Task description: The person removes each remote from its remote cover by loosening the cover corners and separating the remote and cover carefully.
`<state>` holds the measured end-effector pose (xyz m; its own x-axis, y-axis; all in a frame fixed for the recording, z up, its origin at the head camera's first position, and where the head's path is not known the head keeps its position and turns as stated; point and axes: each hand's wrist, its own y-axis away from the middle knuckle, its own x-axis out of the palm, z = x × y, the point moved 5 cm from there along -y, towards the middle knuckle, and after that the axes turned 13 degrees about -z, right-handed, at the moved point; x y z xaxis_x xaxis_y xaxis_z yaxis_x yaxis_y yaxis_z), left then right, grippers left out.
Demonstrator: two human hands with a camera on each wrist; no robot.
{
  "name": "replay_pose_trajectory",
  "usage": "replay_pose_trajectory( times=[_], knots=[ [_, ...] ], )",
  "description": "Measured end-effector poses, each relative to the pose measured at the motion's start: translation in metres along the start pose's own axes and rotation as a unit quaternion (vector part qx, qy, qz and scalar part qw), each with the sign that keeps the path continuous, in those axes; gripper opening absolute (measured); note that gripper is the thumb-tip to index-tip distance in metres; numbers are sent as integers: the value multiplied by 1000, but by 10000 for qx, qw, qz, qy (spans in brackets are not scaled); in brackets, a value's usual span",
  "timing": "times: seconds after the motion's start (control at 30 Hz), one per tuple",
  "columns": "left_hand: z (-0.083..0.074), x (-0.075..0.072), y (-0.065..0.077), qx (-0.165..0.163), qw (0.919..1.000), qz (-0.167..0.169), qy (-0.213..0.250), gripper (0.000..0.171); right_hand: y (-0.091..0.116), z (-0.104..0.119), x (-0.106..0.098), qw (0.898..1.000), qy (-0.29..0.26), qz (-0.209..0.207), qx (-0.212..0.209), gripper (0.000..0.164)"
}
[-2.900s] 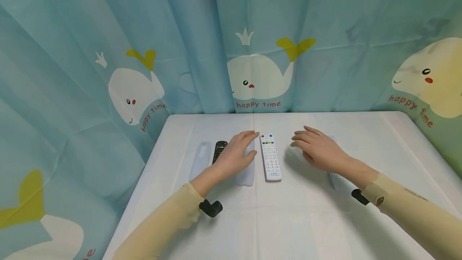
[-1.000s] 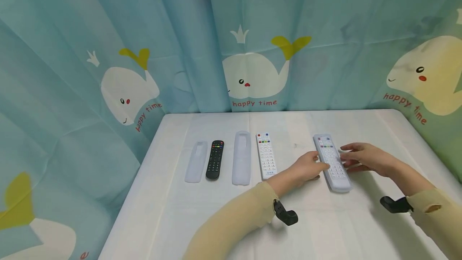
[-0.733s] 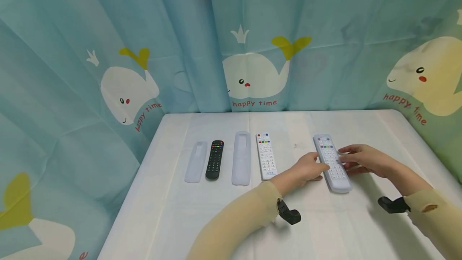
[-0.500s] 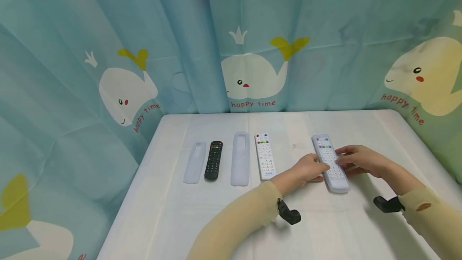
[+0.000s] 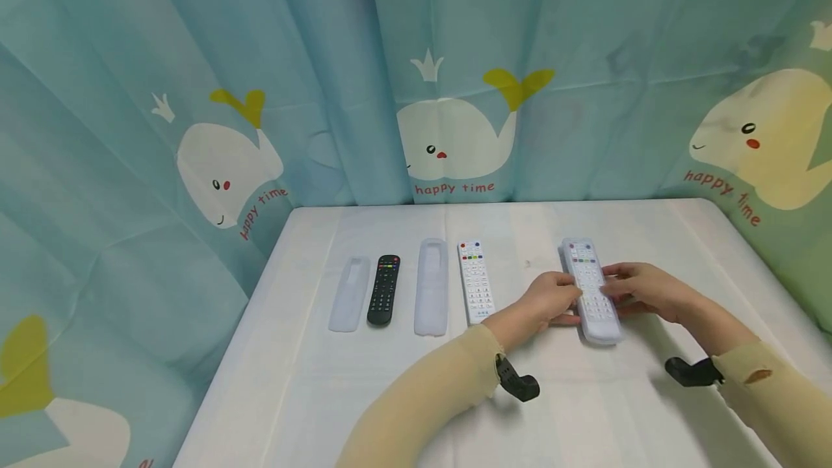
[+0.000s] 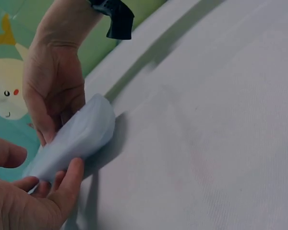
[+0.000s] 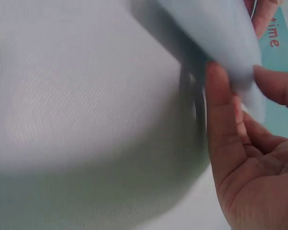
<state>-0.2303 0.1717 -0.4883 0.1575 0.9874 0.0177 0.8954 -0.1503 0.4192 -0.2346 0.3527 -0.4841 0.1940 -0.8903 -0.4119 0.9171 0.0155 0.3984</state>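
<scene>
A white remote control in a translucent sleeve (image 5: 594, 309) is tilted a little off the table on the right, and its shadow falls on the cloth. My left hand (image 5: 548, 297) grips its left side, the thumb at the edge and fingers reaching beneath. On the opposite long side my right hand (image 5: 651, 290) pinches it. The left wrist view shows the sleeved remote's pale end (image 6: 89, 124) between both hands. Close up in the right wrist view, the right hand (image 7: 252, 163) has finger and thumb on the sleeve.
To the left lie a bare white remote (image 5: 477, 280), a long translucent sleeve (image 5: 431, 295), a black remote (image 5: 384, 291) and a shorter sleeve (image 5: 349, 295), side by side. A blue whale-print curtain (image 5: 338, 56) hangs behind the white table (image 5: 377, 388).
Both hands came from above the table to the sleeved remote. Since half a second ago it has tilted up slightly and shifted left, with both hands holding it.
</scene>
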Motion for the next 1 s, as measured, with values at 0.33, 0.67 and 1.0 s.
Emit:
replay_pose_trajectory(
  times=[0.33, 0.67, 1.0],
  knots=[
    [-13, -17, -3, 247, 9991, -303, 171, 46, -1, 14, 6, 9968, -716, 8, -362, 76],
    [-33, -40, -8, 1057, 9924, -506, -369, 34, -2, 36, 17, 9917, -742, -357, -988, 74],
    [-50, -54, -11, 1964, 9758, -363, -892, 32, -5, 56, 21, 9814, -924, -696, -1533, 60]
  ],
)
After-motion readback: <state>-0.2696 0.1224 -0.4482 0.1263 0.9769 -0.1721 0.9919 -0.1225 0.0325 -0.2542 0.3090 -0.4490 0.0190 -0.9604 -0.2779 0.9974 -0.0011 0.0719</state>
